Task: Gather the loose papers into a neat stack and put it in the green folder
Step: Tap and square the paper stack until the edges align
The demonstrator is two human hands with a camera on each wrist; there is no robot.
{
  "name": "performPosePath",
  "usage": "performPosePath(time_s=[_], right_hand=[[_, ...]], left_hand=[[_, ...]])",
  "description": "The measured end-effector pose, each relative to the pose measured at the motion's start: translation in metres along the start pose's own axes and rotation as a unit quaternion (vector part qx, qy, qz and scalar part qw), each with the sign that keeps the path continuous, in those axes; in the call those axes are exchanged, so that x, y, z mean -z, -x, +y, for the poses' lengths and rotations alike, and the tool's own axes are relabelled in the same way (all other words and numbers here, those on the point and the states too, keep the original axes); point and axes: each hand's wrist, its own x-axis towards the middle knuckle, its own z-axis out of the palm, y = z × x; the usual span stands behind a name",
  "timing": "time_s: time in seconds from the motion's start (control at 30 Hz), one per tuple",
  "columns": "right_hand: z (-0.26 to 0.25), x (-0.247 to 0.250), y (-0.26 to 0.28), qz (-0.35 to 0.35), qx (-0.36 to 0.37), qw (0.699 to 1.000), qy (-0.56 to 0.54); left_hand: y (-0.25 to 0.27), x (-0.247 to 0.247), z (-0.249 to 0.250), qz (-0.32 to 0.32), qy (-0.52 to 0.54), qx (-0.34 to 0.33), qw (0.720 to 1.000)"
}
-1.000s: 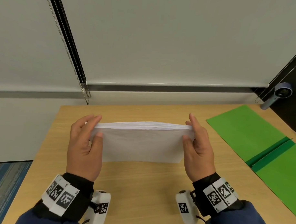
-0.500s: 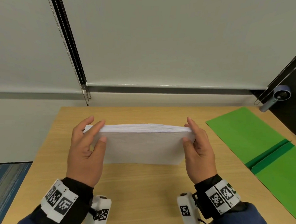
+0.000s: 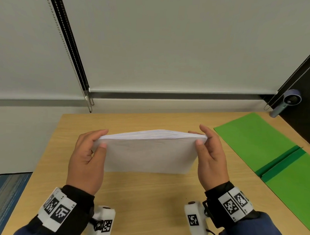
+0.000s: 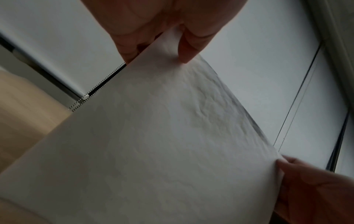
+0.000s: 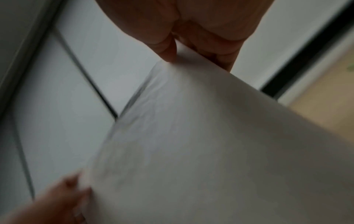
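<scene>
A stack of white papers [image 3: 149, 152] stands on its long edge on the wooden table [image 3: 148, 196], upright and leaning a little. My left hand [image 3: 89, 155] grips its left end, thumb on the near face and fingers over the top corner. My right hand [image 3: 211, 154] pinches its right end the same way. In the left wrist view the paper stack [image 4: 162, 144] fills the frame under my left hand's thumb [image 4: 187, 50]. The right wrist view shows the paper stack [image 5: 220, 144], blurred. The green folder [image 3: 272, 156] lies open flat at the table's right.
A grey wall with roller blinds and hanging bead chains [image 3: 88, 99] stands behind the table. A small blue-grey device [image 3: 288, 102] sits at the far right corner beyond the folder. Striped carpet [image 3: 5, 200] shows left of the table edge.
The stack and both hands have shifted slightly to the right, and the stack's right end has risen a little. Both hands keep their hold.
</scene>
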Motion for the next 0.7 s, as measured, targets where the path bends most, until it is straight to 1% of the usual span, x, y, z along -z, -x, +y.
performPosePath(time_s=[0.07,0.1,0.13,0.2,0.33,0.4,0.5,0.53,0.6,0.63,0.7], right_hand=[[-0.004,-0.001,-0.004,0.024,-0.064,0.992,-0.107],[-0.004,-0.002,-0.006,0.032,-0.086,0.984,-0.153],[-0.005,-0.003,-0.007,0.037,-0.093,0.978,-0.181],[-0.007,-0.005,-0.008,0.041,-0.095,0.972,-0.209],[-0.014,-0.01,-0.009,0.05,-0.114,0.962,-0.244],[-0.018,-0.013,-0.011,0.072,-0.137,0.959,-0.238],[-0.02,-0.014,-0.01,0.1,-0.118,0.97,-0.187],[-0.019,-0.012,-0.007,0.091,-0.102,0.979,-0.151],[-0.008,-0.009,0.004,0.051,-0.075,0.993,-0.081],[-0.003,-0.008,0.009,0.026,-0.081,0.994,-0.061],[0.005,-0.01,0.015,-0.012,-0.135,0.987,-0.09]], left_hand=[[0.0,-0.002,0.002,0.005,0.025,0.029,0.999],[0.0,-0.003,0.003,0.008,0.036,0.042,0.998],[0.0,-0.004,0.004,0.012,0.045,0.053,0.997],[-0.002,-0.005,0.003,0.017,0.056,0.069,0.996],[-0.002,-0.007,0.005,0.028,0.061,0.071,0.995],[-0.003,-0.008,0.006,0.03,0.062,0.073,0.995],[-0.005,-0.008,0.002,0.042,0.106,0.073,0.991],[-0.006,-0.008,0.001,0.048,0.136,0.083,0.986],[-0.008,-0.007,-0.004,0.038,0.2,0.134,0.97],[-0.009,-0.007,-0.007,0.025,0.214,0.159,0.964],[-0.009,-0.009,-0.014,-0.003,0.212,0.19,0.959]])
